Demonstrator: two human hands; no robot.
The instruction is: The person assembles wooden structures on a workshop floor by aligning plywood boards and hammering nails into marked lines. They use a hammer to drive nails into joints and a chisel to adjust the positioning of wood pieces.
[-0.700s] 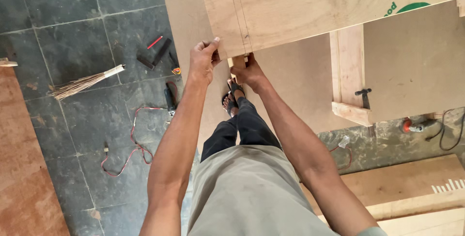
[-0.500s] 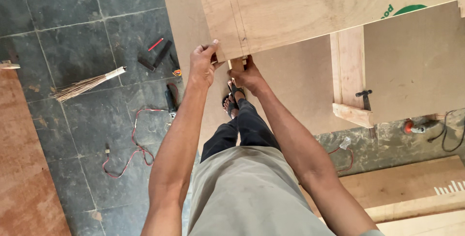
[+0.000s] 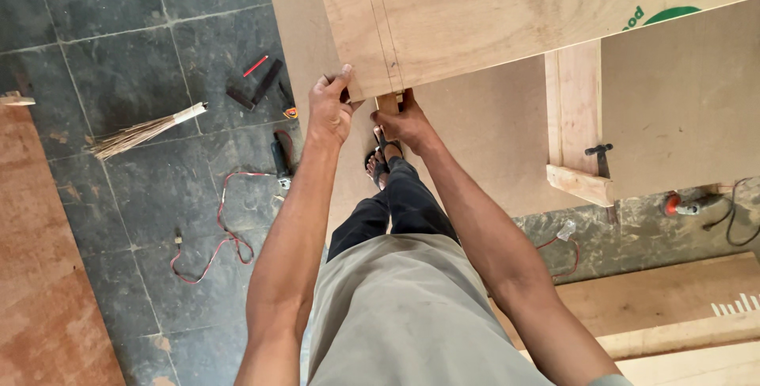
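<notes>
Head view looks straight down past grey trousers; both arms stretch forward, nearly straight, meeting at the near edge of a plywood sheet; left hand grips the sheet's near corner, thumb up on the top face, fingers curled under; right hand sits just beside it, closed around a small wooden block pressed to the sheet's lower edge, knuckles up; hands close together, not touching as far as I can tell; plywood sheet lies at the top of the frame, long axis running left to right with a slight upward tilt to the right, its left short edge facing the tiled floor; two pencil lines run parallel to that short edge, right above the hands; sheet overlaps a brown fibreboard panel below it; wooden frame with a black clamp stands to the right, well apart from the hands; open floor to the left of the arms, dark tiles with a small broom, a red pencil, a black square tool and a red cable scattered about; reddish board fills the left edge; pale planks lie at lower right; sandalled foot shows just under the hands.
</notes>
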